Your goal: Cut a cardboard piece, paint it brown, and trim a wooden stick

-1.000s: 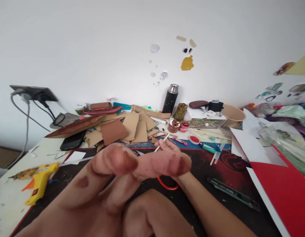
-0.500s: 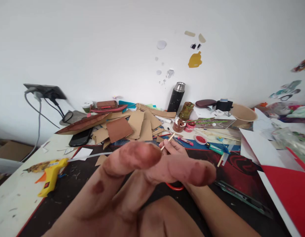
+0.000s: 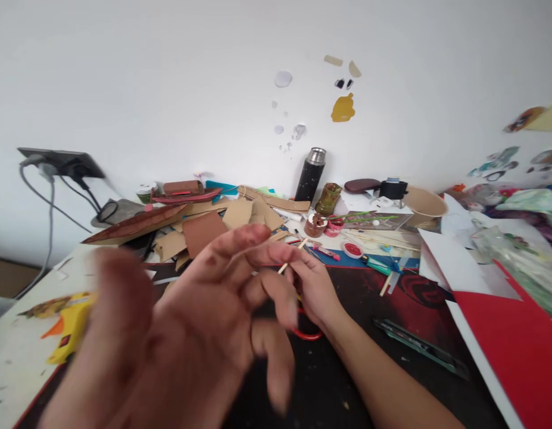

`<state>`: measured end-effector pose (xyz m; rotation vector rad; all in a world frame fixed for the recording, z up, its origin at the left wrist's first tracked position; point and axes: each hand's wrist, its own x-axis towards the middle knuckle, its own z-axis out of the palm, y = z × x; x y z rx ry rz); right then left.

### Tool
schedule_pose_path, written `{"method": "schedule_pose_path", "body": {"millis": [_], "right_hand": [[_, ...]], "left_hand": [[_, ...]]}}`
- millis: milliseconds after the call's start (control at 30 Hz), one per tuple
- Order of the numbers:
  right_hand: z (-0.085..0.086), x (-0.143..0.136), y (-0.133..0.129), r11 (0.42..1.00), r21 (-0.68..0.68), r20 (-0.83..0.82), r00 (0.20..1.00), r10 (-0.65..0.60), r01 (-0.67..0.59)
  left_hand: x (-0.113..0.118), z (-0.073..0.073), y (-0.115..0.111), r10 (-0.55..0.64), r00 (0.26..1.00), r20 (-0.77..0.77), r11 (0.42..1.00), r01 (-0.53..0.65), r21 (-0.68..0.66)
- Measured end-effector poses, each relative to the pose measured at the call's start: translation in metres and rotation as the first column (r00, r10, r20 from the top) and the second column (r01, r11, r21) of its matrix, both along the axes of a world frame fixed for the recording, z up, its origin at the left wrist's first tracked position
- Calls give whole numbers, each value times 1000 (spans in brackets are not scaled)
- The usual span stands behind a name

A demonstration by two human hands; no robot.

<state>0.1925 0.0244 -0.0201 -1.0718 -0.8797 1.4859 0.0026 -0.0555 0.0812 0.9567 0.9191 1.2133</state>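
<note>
My left hand (image 3: 204,322) is close to the camera, palm up, with fingers spread and brownish stains on the fingertips; nothing lies in it. Behind it, my right hand (image 3: 315,286) pinches a thin wooden stick (image 3: 293,256), pointing up and to the right. The left fingers partly cover the right hand's fingers and the stick's lower end, so I cannot tell whether they touch. Below the right hand shows a red loop (image 3: 308,335), perhaps a scissors handle, over the dark mat (image 3: 333,381); its rest is hidden.
A yellow glue gun (image 3: 72,325) sits at the left. Cardboard pieces (image 3: 204,232), a brown boat-shaped model (image 3: 133,225) and a black flask (image 3: 310,176) line the back. Paint pots (image 3: 315,225) stand near a red paint dish (image 3: 352,249). A utility knife (image 3: 421,347) lies right, beside red card (image 3: 503,351).
My left hand has drawn back and to the left, with its thumb and other fingers now showing. The right hand still holds the stick. The whole view has shifted slightly.
</note>
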Motion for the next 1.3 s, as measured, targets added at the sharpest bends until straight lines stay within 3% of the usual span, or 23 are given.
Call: {"method": "schedule_pose_path", "body": {"millis": [133, 167, 267, 333, 500, 567, 667, 733, 1033, 1300], "right_hand": [[1, 1, 2, 999, 42, -71, 997, 37, -34], [1, 1, 3, 998, 51, -81, 996, 31, -27], [2, 2, 5, 998, 63, -89, 996, 30, -24], [3, 3, 5, 997, 75, -104, 994, 30, -22], [4, 4, 6, 996, 83, -121, 992, 36, -26], [4, 4, 7, 995, 94, -124, 992, 31, -20], [5, 4, 7, 994, 106, -130, 991, 30, -16], [5, 4, 7, 994, 110, -127, 991, 34, -20], [5, 6, 9, 995, 102, -141, 990, -1, 16], [4, 6, 10, 996, 90, -126, 992, -6, 17]], "left_hand": [[24, -1, 52, 38, 988, -153, 992, -18, 128], [24, -7, 63, 57, 971, -234, 988, -21, 155], [17, -26, 85, -51, 870, -491, 986, 123, 116], [12, -38, 93, -89, 838, -538, 982, 165, 95], [10, -50, 99, -112, 790, -602, 979, 193, 70], [13, -50, 98, -181, 747, -639, 958, 280, 56], [17, -48, 96, -343, 665, -663, 883, 469, 13], [19, -48, 95, -375, 635, -676, 865, 502, -8], [4, -50, 104, -103, 538, -836, 934, 342, 105], [6, -49, 101, -50, 466, -883, 930, 343, 128]]}}
